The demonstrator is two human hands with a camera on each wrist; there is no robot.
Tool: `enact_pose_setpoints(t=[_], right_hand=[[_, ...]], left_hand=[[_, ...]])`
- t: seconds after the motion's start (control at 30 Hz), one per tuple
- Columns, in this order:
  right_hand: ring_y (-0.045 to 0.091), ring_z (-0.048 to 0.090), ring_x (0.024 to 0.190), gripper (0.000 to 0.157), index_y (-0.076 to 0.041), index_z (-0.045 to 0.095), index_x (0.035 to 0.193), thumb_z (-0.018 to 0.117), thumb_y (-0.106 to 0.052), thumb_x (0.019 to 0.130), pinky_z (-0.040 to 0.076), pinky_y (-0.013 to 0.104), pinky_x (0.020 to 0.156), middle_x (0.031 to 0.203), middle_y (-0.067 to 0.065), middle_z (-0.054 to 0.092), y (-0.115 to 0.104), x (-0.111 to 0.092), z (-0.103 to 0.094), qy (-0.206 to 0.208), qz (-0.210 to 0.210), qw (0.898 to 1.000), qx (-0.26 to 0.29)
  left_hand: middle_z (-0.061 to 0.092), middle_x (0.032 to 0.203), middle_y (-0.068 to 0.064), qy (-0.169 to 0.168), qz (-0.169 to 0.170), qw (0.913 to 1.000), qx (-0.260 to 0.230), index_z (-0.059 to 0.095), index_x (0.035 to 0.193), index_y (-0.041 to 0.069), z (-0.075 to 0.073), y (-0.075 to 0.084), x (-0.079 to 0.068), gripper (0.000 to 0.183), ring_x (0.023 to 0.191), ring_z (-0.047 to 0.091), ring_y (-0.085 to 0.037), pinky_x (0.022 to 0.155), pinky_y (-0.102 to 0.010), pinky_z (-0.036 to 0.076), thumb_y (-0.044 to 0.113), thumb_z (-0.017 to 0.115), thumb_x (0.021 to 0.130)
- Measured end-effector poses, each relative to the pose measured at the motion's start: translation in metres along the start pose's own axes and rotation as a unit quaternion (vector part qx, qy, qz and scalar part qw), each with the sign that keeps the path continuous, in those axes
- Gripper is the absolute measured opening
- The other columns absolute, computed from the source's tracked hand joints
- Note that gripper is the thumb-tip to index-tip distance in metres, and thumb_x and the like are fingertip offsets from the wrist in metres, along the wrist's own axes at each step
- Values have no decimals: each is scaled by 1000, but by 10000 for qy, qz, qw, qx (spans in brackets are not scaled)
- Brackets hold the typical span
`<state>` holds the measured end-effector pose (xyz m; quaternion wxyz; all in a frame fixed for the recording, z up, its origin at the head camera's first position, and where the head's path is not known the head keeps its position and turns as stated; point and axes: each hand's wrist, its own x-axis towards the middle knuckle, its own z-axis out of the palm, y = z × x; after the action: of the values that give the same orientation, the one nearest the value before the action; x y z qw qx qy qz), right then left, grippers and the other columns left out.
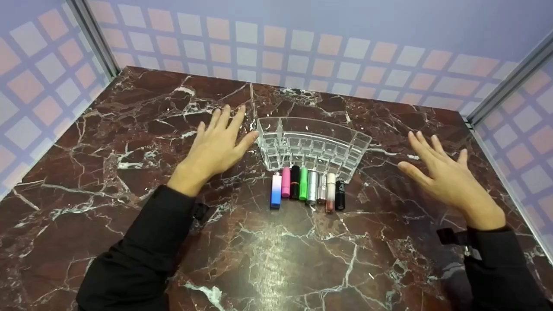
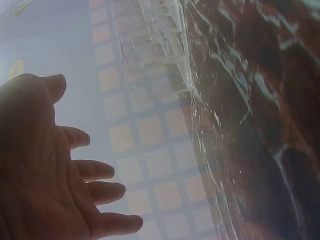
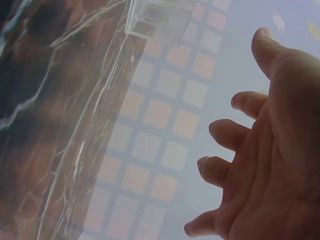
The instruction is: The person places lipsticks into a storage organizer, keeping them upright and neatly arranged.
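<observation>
A clear, curved organizer with many small compartments stands on the marble-patterned table. Along its front side lies a row of lipstick-like tubes, among them a blue-and-white tube, a pink one, a green one, a silver one and a black one. My left hand is held above the table left of the organizer, fingers spread, thumb tip near its left end in the head view. To the right, apart from the organizer, my right hand is spread with nothing in it. Both wrist views show bare palms.
Checkered panels enclose the table at the back and both sides, with metal posts at the corners. The dark red marbled tabletop stretches in front of the tubes. Dark sleeves cover both forearms.
</observation>
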<state>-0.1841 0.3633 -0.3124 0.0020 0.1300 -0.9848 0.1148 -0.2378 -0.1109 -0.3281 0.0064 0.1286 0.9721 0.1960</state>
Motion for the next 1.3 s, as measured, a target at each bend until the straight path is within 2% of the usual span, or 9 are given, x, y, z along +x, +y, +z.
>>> enact_pose_setpoints(t=[0.2, 0.3, 0.43, 0.6, 0.77, 0.87, 0.97, 1.07, 1.3], right_hand=[[40, 12, 152, 76, -21, 12, 164, 50, -51, 104, -14, 72, 110, 167, 8, 13, -8, -1, -1, 236, -194, 9995, -5], [41, 20, 150, 77, -20, 16, 163, 53, -50, 103, -5, 69, 114, 166, 10, 19, -14, 1, -1, 357, -340, 9988, -23], [46, 39, 140, 76, -20, 25, 162, 58, -50, 101, 8, 65, 118, 159, 17, 35, -21, 1, 0, 509, -453, 9977, -41], [55, 53, 121, 69, -21, 40, 156, 62, -51, 98, 30, 70, 107, 141, 22, 56, -30, 0, 2, 714, -527, 9959, -196], [47, 65, 104, 62, -18, 51, 149, 66, -48, 96, 47, 66, 90, 131, 20, 64, -39, 5, 9, 1056, -921, 9899, -220], [41, 70, 96, 58, -13, 57, 143, 70, -44, 95, 52, 61, 84, 128, 19, 66, -46, 9, 17, 1271, -1351, 9824, -220], [37, 71, 92, 56, -11, 61, 138, 72, -43, 93, 55, 58, 80, 127, 16, 67, -57, 13, 24, 1328, -1629, 9774, -239], [33, 73, 85, 58, -12, 60, 140, 71, -46, 93, 57, 56, 75, 120, 15, 71, -70, 16, 27, 1175, -1703, 9781, -223], [28, 72, 80, 57, -9, 61, 134, 66, -51, 96, 58, 50, 72, 110, 10, 75, -94, 22, 27, 883, -1857, 9785, -130]], left_hand=[[16, 164, -24, 29, -39, 9988, -488, 10, 160, 3, 7, 6, 4, 93, 148, 25, -40, 119, -57, 23, 69, 35, 100], [34, 156, -25, 19, -63, 9981, -611, 23, 156, 1, 9, 7, 3, 87, 136, 43, -39, 110, -54, 39, 66, 40, 100], [51, 136, -21, -84, 48, 9983, -573, 38, 144, 0, 9, 11, 1, 75, 117, 54, -34, 98, -50, 48, 61, 47, 101], [56, 124, -18, -303, 190, 9986, -378, 47, 137, -2, 10, 18, 0, 73, 109, 57, -33, 96, -47, 50, 60, 50, 100], [64, 112, -13, -721, 267, 9967, -267, 58, 124, 1, 12, 25, -1, 64, 92, 63, -27, 84, -40, 55, 60, 51, 100], [63, 84, -3, -962, 332, 9946, -180, 64, 99, 7, 15, 27, 0, 52, 65, 56, -17, 63, -32, 50, 58, 51, 101], [46, 61, 5, -1221, 412, 9915, -146, 55, 72, 14, 19, 30, 2, 53, 49, 39, -10, 52, -28, 39, 59, 50, 101], [37, 55, 7, -1490, 450, 9877, -115, 44, 61, 18, 23, 32, 4, 59, 47, 33, -10, 54, -30, 39, 62, 47, 101], [39, 58, 4, -1846, 471, 9817, -30, 44, 60, 17, 26, 38, 8, 61, 49, 37, -13, 64, -36, 47, 63, 44, 101]])
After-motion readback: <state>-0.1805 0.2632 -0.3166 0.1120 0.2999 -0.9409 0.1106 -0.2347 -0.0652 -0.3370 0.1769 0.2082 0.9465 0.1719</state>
